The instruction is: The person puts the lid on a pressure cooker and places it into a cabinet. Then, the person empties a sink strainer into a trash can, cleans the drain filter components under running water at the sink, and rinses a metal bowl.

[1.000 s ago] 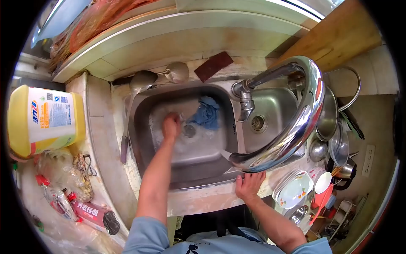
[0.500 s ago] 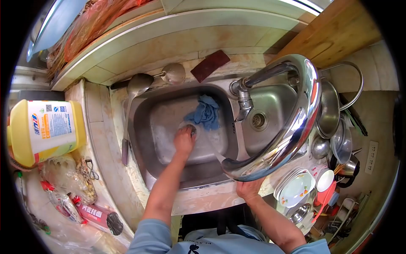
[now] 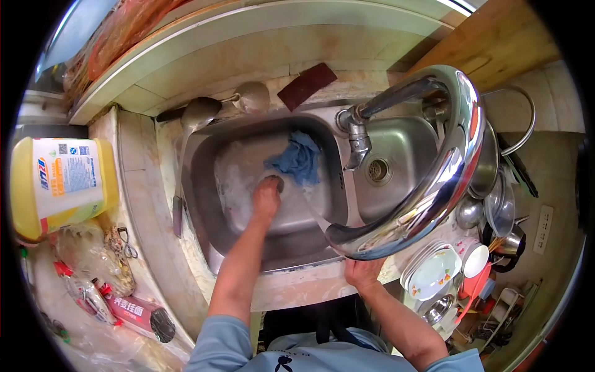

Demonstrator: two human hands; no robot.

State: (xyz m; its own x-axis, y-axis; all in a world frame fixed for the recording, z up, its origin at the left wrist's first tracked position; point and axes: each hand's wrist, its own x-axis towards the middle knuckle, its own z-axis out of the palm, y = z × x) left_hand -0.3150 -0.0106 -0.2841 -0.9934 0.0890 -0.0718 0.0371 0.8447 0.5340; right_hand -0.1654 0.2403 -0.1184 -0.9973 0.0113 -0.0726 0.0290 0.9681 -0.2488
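My left hand (image 3: 266, 197) reaches down into the larger sink basin (image 3: 204, 204), its fingers curled at a small dark round piece (image 3: 279, 183) on the basin floor. Whether that piece is loose or part of the drain, I cannot tell. Just beyond the fingers lies a crumpled blue cloth (image 3: 299, 158). Water runs from the big curved chrome faucet (image 3: 462, 167) into this basin, and whitish wet streaks cover the floor at left. My right hand (image 3: 364, 271) is at the counter's front edge, below the spout; its fingers are mostly hidden.
The smaller basin (image 3: 396, 146) with its drain lies right of the divider. Stacked plates (image 3: 434, 273), cups and pans crowd the right side. A ladle (image 3: 201, 115) and a dark red slab (image 3: 307, 85) lie along the back and left rim. A yellow jug (image 3: 68, 186) stands at far left.
The view has shifted slightly. My left hand stays at the dark round piece, and more whitish water shows on the left of the basin floor. My right hand keeps its place.
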